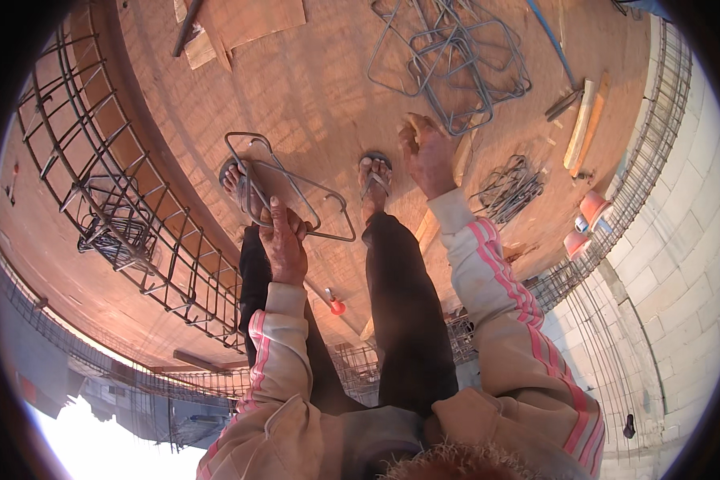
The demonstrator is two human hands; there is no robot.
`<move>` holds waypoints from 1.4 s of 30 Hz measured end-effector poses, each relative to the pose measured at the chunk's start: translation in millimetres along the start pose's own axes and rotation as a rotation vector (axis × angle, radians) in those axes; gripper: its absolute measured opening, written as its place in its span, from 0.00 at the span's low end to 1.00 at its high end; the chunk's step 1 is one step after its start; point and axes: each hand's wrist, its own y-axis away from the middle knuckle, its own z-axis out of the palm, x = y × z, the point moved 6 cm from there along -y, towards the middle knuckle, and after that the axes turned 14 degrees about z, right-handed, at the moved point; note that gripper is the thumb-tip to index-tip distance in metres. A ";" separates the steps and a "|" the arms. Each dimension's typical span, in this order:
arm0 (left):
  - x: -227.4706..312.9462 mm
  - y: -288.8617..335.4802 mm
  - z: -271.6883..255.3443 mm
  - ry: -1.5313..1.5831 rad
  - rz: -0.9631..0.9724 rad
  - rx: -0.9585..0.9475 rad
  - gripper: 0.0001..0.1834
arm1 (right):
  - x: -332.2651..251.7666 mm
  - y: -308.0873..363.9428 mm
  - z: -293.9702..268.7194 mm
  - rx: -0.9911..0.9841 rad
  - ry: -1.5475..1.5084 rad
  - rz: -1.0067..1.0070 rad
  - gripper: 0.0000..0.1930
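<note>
My left hand (284, 246) is closed around bent steel stirrups (300, 196), rectangular rebar loops held over my left foot. My right hand (429, 156) is raised in front of my right foot, its fingers loosely bent and apart, with nothing visible in them. Just beyond it lies a tangled pile of similar stirrups (466, 60) on the plywood deck (328, 88). A smaller heap of thin dark ties or wire (510, 190) sits to the right of my right forearm.
A long rebar cage (120, 160) runs along the left side, with more stirrups (118, 232) beyond it. Wood strips (588, 124), a blue rod (552, 44) and reddish pots (594, 210) lie right, before a block wall (664, 264). A red-ended object (337, 306) rests near my legs.
</note>
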 end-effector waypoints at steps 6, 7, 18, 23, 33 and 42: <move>27.6 -7.6 10.8 -0.186 0.005 -0.108 0.12 | 91.0 -168.2 44.1 0.062 0.502 0.462 0.24; 28.1 -7.9 10.1 -0.174 -0.021 -0.097 0.12 | 99.6 -176.6 52.7 -0.018 0.494 0.533 0.24; 13.8 -14.7 13.9 -0.098 -0.101 -0.205 0.10 | 54.3 -89.9 15.1 -0.115 0.342 0.319 0.19; 9.2 -17.6 6.9 -0.077 -0.112 -0.220 0.16 | 29.5 -9.1 36.1 -0.471 0.075 0.258 0.19; 1.5 -21.0 -10.6 0.135 -0.278 -0.171 0.22 | -10.9 130.0 90.2 -0.821 -0.119 0.051 0.15; 15.4 -26.0 -10.1 -0.078 -0.094 -0.225 0.08 | 22.1 153.0 75.8 -0.784 -0.285 0.223 0.14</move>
